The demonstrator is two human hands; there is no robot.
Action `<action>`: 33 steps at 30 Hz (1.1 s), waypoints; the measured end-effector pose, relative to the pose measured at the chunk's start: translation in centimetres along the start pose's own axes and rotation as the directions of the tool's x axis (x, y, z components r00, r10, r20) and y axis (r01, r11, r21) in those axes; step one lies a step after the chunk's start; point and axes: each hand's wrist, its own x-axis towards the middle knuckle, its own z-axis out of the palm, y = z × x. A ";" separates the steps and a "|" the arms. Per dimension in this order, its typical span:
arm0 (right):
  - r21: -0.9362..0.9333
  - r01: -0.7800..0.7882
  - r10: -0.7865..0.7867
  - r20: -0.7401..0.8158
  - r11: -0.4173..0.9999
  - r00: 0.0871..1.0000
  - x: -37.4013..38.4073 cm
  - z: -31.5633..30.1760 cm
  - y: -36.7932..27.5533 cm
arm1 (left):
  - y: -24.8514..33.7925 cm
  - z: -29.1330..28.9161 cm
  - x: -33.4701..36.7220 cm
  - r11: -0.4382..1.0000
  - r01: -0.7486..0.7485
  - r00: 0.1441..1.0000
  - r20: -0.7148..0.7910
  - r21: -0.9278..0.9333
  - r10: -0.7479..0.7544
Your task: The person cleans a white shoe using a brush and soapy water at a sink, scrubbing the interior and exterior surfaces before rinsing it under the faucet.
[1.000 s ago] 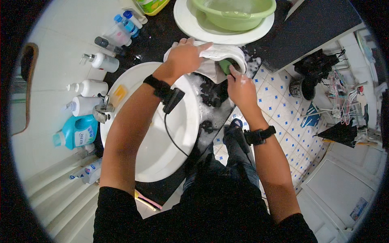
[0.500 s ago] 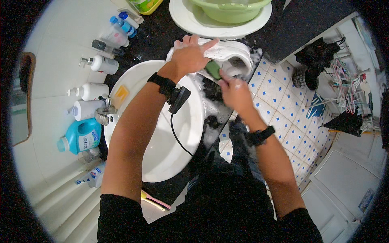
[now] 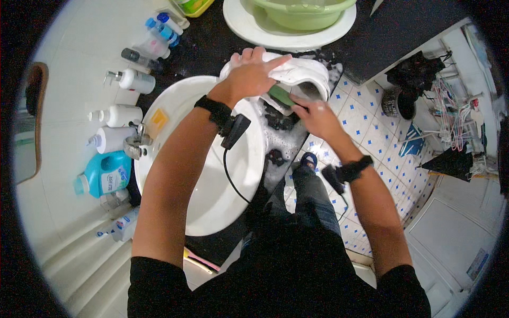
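A white shoe [image 3: 297, 68] lies on the wet black counter, its opening with a greyish lining turned toward the right. My left hand [image 3: 252, 77] rests over the shoe and grips it, thumb stretched along the top. Closed round the end of a green brush [image 3: 280, 95], my right hand [image 3: 316, 116] holds it at the near side of the shoe, by the opening. The bristles are hidden. Suds [image 3: 283, 143] cover the counter just in front of the shoe.
A white basin [image 3: 212, 209] with a tap [image 3: 135, 143] is on the left. Bottles, including a blue jug [image 3: 108, 172], line the wall. Beyond the shoe, a green tub [image 3: 302, 18] stands on a white lid-like disc [image 3: 238, 26]. Tiled floor [image 3: 371, 153] lies right of the counter edge.
My right hand and forearm have shifted right and slightly nearer me with the brush. My left hand stays on the shoe. A slippered foot now shows on the floor.
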 end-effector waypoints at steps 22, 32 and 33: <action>-0.025 -0.012 0.012 0.009 1.000 1.000 -1.7 0.9 -1.5 | 0.0 0.5 -0.3 1.000 -0.024 0.999 0.030 0.012 0.024; -0.155 0.016 -0.020 -0.022 0.988 1.000 -3.4 0.5 0.1 | -0.5 -0.5 -0.3 0.989 -0.034 0.990 0.138 0.146 0.014; -0.151 0.022 -0.027 -0.034 0.988 0.999 -3.5 0.8 0.3 | -0.5 -0.4 -0.3 0.989 -0.029 0.990 0.141 0.147 0.008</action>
